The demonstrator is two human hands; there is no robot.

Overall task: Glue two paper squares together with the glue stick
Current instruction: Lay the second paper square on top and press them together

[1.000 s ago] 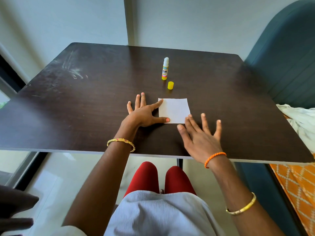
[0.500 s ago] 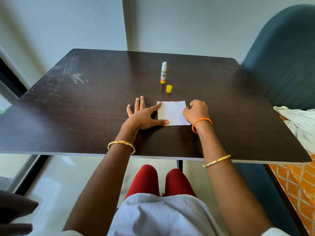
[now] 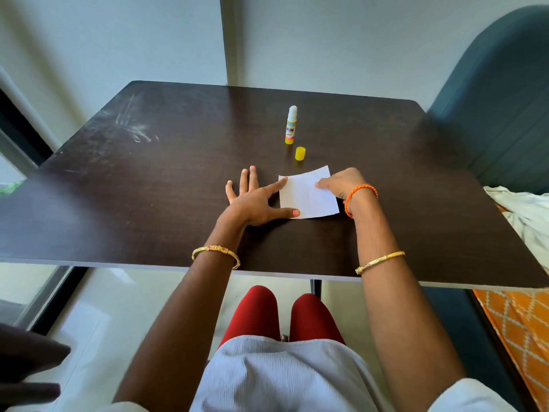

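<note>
A white paper square (image 3: 306, 196) lies on the dark table (image 3: 148, 188); I cannot tell whether a second sheet lies under it. My left hand (image 3: 252, 200) rests flat beside it, fingers spread, with index fingertip and thumb tip pressing its left edge. My right hand (image 3: 341, 182) is curled at the paper's right edge and pinches it there, and the far right corner looks raised and skewed. The glue stick (image 3: 291, 126) stands upright and uncapped behind the paper. Its yellow cap (image 3: 300, 153) stands between stick and paper.
A teal upholstered seat (image 3: 502, 99) rises at the table's right side. White cloth (image 3: 523, 209) and an orange patterned fabric (image 3: 517, 337) lie low on the right. A wall runs behind the table, and my knees sit under its near edge.
My right hand moved from the paper's near corner to its right edge and closed its fingers on it. The paper's right side has lifted and turned slightly. My left hand stayed put.
</note>
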